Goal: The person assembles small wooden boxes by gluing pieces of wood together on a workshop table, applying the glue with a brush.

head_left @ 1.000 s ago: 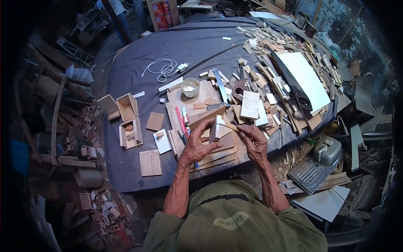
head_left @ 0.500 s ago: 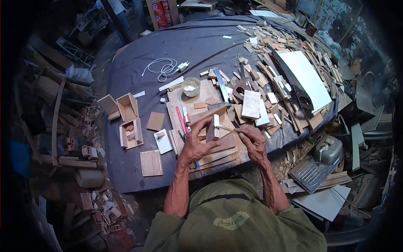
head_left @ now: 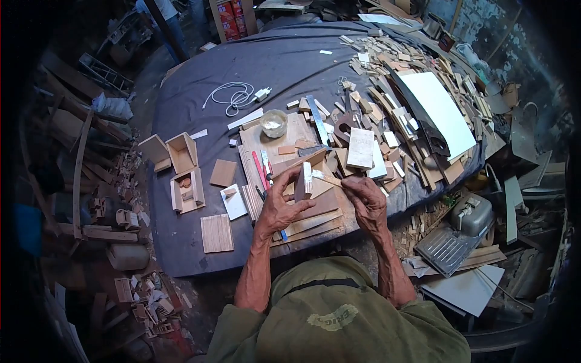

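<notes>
My left hand grips a small wooden block on its side, with white paste on the edge that faces right. In my right hand is a thin wooden stick, pinched between thumb and fingers. White paste coats the stick's tip, which is close beside the block's edge; contact is hard to tell. Beneath both hands lies a stack of wooden boards. Beyond them stands a clear tub holding white paste. A red-handled tool lies left of the block.
Small open wooden boxes and flat wood pieces lie on the dark cloth at left. A white charger with its cable is farther back. Offcuts, a handsaw and a white panel crowd the right side.
The stick's tip has shifted slightly up and right along the block's edge, and more white shows on it. My left hand holds the block in nearly the same place.
</notes>
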Demonstrator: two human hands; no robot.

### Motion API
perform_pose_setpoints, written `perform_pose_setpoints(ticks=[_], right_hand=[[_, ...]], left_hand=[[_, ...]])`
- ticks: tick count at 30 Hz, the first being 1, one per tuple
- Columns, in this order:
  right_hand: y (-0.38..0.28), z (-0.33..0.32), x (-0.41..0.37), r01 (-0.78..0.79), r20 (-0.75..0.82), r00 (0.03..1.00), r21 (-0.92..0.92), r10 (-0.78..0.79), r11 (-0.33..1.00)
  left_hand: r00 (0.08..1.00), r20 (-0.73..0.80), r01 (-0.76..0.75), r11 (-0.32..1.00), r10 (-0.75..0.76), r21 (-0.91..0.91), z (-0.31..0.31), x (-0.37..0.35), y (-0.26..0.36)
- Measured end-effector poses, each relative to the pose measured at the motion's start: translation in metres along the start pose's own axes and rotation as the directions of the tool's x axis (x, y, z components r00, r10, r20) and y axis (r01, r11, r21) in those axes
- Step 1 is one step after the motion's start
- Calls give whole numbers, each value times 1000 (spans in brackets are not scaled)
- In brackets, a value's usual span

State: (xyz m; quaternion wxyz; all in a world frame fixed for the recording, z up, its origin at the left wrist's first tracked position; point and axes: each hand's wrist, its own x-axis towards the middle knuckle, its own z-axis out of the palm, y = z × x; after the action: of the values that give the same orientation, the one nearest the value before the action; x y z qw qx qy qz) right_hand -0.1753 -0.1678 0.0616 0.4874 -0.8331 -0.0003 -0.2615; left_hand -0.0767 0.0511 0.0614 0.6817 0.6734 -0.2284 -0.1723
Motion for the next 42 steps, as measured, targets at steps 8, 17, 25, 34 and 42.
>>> perform_pose_setpoints(ticks=[8, 17, 25, 34, 42], right_hand=[[-11, -1, -4, -115, 153, 983, 80, 102, 990], [-10, 6, -5, -240, 197, 960, 216, 199, 946], [-14, 8, 0, -176, 196, 970, 153, 145, 972], [10, 21, 12, -354, 66, 935, 233, 349, 905], [31, 48, 121, -7, 122, 992, -308, 46, 951]], left_hand=[[997, -2, 78, 996, -78, 31, -1, -5, 7], [999, -33, -13, 1000, 13, 15, -6, -8, -2], [999, -40, -2, 1000, 2, 9, -11, -12, -7], [997, -42, 53, 977, -63, -205, -22, -22, -10], [997, -70, 20, 961, -41, -277, -22, -25, -10]])
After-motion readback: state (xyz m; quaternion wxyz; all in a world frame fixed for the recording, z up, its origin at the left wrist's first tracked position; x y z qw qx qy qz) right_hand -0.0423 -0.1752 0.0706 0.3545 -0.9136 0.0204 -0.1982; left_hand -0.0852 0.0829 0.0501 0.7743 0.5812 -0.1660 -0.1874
